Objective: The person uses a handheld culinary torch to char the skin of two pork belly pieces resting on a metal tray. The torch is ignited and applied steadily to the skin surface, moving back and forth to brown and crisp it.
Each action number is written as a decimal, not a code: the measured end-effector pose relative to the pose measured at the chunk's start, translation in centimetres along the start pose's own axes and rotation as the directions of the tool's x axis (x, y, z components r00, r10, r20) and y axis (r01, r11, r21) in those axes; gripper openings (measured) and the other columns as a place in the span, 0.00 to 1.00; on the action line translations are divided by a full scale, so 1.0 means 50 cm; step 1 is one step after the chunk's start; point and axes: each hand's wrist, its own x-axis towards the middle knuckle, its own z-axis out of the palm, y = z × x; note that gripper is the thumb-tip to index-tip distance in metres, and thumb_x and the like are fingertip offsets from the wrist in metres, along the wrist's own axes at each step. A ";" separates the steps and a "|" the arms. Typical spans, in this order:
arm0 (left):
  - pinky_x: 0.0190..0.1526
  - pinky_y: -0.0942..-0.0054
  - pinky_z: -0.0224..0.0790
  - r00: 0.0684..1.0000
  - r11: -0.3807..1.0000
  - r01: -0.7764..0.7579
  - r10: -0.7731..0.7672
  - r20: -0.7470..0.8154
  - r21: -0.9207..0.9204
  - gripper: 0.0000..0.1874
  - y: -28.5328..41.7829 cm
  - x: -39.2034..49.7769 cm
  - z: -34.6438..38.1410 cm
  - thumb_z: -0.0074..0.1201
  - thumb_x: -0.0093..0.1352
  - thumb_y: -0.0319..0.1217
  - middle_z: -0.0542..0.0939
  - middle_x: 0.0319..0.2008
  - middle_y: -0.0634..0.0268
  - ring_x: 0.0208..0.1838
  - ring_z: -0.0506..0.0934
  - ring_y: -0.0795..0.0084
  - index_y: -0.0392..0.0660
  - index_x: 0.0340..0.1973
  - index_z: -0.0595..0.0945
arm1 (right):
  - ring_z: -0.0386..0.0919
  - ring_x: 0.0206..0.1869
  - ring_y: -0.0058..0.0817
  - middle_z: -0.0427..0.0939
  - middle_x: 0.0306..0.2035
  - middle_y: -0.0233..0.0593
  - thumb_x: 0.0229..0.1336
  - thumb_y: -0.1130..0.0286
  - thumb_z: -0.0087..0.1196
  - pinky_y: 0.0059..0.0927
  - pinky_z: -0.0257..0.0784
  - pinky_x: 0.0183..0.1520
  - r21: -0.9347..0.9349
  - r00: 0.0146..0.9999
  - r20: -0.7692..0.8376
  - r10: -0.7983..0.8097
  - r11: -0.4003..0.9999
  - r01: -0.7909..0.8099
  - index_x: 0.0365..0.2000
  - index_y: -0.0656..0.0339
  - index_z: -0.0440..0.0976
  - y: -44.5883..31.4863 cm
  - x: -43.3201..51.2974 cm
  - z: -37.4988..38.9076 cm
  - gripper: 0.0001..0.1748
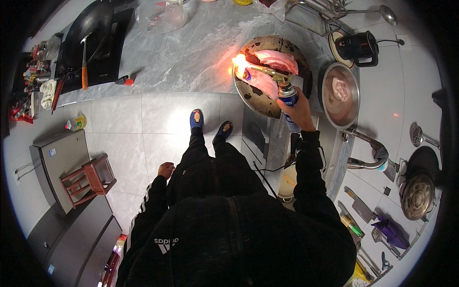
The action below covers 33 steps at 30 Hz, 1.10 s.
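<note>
My right hand (299, 109) grips the blue gas canister of a blowtorch (287, 91), whose brass nozzle points left. A bright flame (240, 62) burns at its tip, over the left rim of a wide, scorched round metal pan (252, 98). Two pieces of raw, skin-on meat lie in this pan: the upper piece (278, 59) behind the nozzle and the lower piece (261, 84) below it, partly covered by the torch and glare. My left hand (166, 170) hangs low beside my body with its fingers curled; whether anything is inside cannot be seen.
Right of the pan, a steel basin (339, 111) holds another meat piece (340, 89), beside a faucet (365, 154). A black electric kettle (358, 48) stands behind. On the left, a wok (89, 28) sits on the cooktop (107, 68). A wooden stool (95, 175) stands on the floor.
</note>
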 end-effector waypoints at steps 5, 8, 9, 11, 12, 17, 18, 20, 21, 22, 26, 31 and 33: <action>0.46 0.67 0.79 0.999 0.997 -0.049 0.048 0.015 0.052 0.11 0.003 0.001 -0.003 0.58 0.72 0.29 0.89 0.37 0.57 0.40 0.87 0.66 0.36 0.44 0.87 | 0.85 0.47 0.39 0.84 0.46 0.50 0.50 0.59 0.75 0.38 0.78 0.53 0.015 0.999 -0.028 -0.026 1.000 0.026 0.55 0.67 0.72 0.004 0.000 0.000 0.37; 0.46 0.67 0.79 0.998 0.995 -0.060 0.059 0.019 0.079 0.11 0.001 0.001 -0.005 0.58 0.72 0.29 0.89 0.36 0.57 0.40 0.86 0.66 0.36 0.45 0.87 | 0.85 0.47 0.40 0.84 0.46 0.51 0.50 0.58 0.75 0.39 0.78 0.53 -0.018 0.999 -0.045 -0.007 1.000 0.007 0.55 0.67 0.72 0.006 0.000 -0.001 0.37; 0.46 0.67 0.79 0.997 0.993 -0.070 0.068 0.021 0.091 0.11 0.000 0.002 -0.006 0.58 0.72 0.29 0.89 0.36 0.57 0.40 0.86 0.67 0.36 0.45 0.87 | 0.85 0.47 0.40 0.84 0.46 0.51 0.50 0.58 0.75 0.39 0.78 0.53 -0.013 0.999 -0.046 -0.007 1.000 0.006 0.55 0.67 0.72 0.006 -0.001 -0.002 0.38; 0.46 0.67 0.79 0.998 0.995 -0.056 0.054 0.028 0.078 0.11 -0.005 0.004 -0.007 0.58 0.72 0.29 0.89 0.36 0.57 0.40 0.86 0.67 0.36 0.45 0.87 | 0.85 0.48 0.40 0.84 0.46 0.52 0.50 0.58 0.75 0.39 0.78 0.53 -0.025 0.998 -0.057 -0.011 1.000 0.010 0.55 0.68 0.71 0.004 -0.003 -0.004 0.38; 0.46 0.67 0.79 0.998 0.996 -0.049 0.047 0.031 0.072 0.11 -0.008 0.005 -0.007 0.59 0.71 0.29 0.89 0.36 0.57 0.40 0.86 0.67 0.36 0.46 0.87 | 0.85 0.48 0.41 0.84 0.46 0.52 0.50 0.57 0.75 0.39 0.78 0.53 -0.015 0.999 -0.050 -0.012 1.000 0.012 0.55 0.68 0.71 0.003 -0.004 -0.005 0.38; 0.47 0.67 0.79 0.995 0.991 -0.094 0.091 0.038 0.096 0.11 -0.030 0.017 -0.005 0.59 0.71 0.30 0.89 0.38 0.57 0.42 0.87 0.66 0.37 0.44 0.88 | 0.83 0.46 0.34 0.84 0.45 0.47 0.51 0.62 0.74 0.36 0.76 0.53 0.000 0.999 -0.053 0.007 1.000 -0.007 0.54 0.67 0.72 -0.007 -0.011 -0.011 0.34; 0.48 0.67 0.79 0.998 0.992 -0.050 0.046 0.037 0.116 0.11 -0.033 0.019 -0.005 0.59 0.71 0.30 0.90 0.38 0.57 0.42 0.87 0.66 0.37 0.44 0.88 | 0.83 0.47 0.34 0.84 0.45 0.47 0.51 0.62 0.74 0.36 0.76 0.53 0.008 0.999 -0.049 0.013 1.000 -0.013 0.54 0.67 0.72 -0.008 -0.012 -0.012 0.34; 0.48 0.66 0.79 0.998 0.995 -0.060 0.058 0.031 0.075 0.11 -0.038 0.020 -0.002 0.59 0.71 0.31 0.90 0.38 0.57 0.43 0.87 0.65 0.38 0.44 0.88 | 0.83 0.47 0.34 0.84 0.45 0.46 0.51 0.62 0.74 0.36 0.77 0.53 0.001 0.999 -0.050 0.002 1.000 -0.002 0.55 0.66 0.73 -0.009 -0.013 -0.014 0.34; 0.48 0.66 0.79 0.999 0.997 -0.048 0.047 0.027 0.061 0.11 -0.039 0.021 -0.001 0.59 0.71 0.31 0.90 0.39 0.57 0.43 0.87 0.65 0.38 0.44 0.88 | 0.83 0.47 0.34 0.84 0.45 0.46 0.51 0.62 0.74 0.36 0.77 0.53 0.013 0.999 -0.042 0.026 1.000 -0.026 0.55 0.66 0.73 -0.009 -0.013 -0.015 0.34; 0.49 0.66 0.79 0.996 0.990 -0.082 0.079 0.035 0.111 0.11 -0.039 0.022 -0.001 0.59 0.71 0.31 0.90 0.39 0.57 0.43 0.87 0.65 0.39 0.44 0.88 | 0.83 0.47 0.34 0.84 0.45 0.46 0.51 0.61 0.74 0.35 0.77 0.54 0.015 0.998 -0.037 0.045 0.999 -0.044 0.55 0.66 0.73 -0.009 -0.014 -0.016 0.34; 0.50 0.65 0.79 0.993 0.977 -0.114 0.106 0.056 0.182 0.11 -0.037 0.021 -0.004 0.58 0.71 0.32 0.90 0.39 0.57 0.44 0.87 0.64 0.40 0.44 0.89 | 0.83 0.47 0.33 0.83 0.46 0.45 0.52 0.61 0.74 0.35 0.77 0.54 0.003 0.998 -0.037 0.048 0.999 -0.048 0.55 0.66 0.73 -0.005 -0.014 -0.016 0.34; 0.50 0.64 0.79 0.994 0.977 -0.100 0.089 0.064 0.188 0.12 -0.035 0.019 -0.003 0.58 0.70 0.33 0.90 0.40 0.57 0.45 0.87 0.63 0.40 0.43 0.89 | 0.83 0.47 0.33 0.83 0.45 0.45 0.52 0.61 0.74 0.35 0.76 0.54 0.012 0.998 -0.038 0.055 0.998 -0.055 0.54 0.65 0.73 -0.002 -0.016 -0.018 0.34; 0.50 0.64 0.79 0.995 0.984 0.002 -0.020 0.096 0.178 0.12 -0.031 0.021 -0.004 0.57 0.70 0.33 0.89 0.40 0.56 0.45 0.87 0.62 0.40 0.43 0.89 | 0.83 0.47 0.32 0.83 0.45 0.45 0.52 0.61 0.74 0.35 0.76 0.53 0.006 0.998 -0.040 0.054 0.999 -0.054 0.54 0.65 0.73 -0.001 -0.017 -0.019 0.33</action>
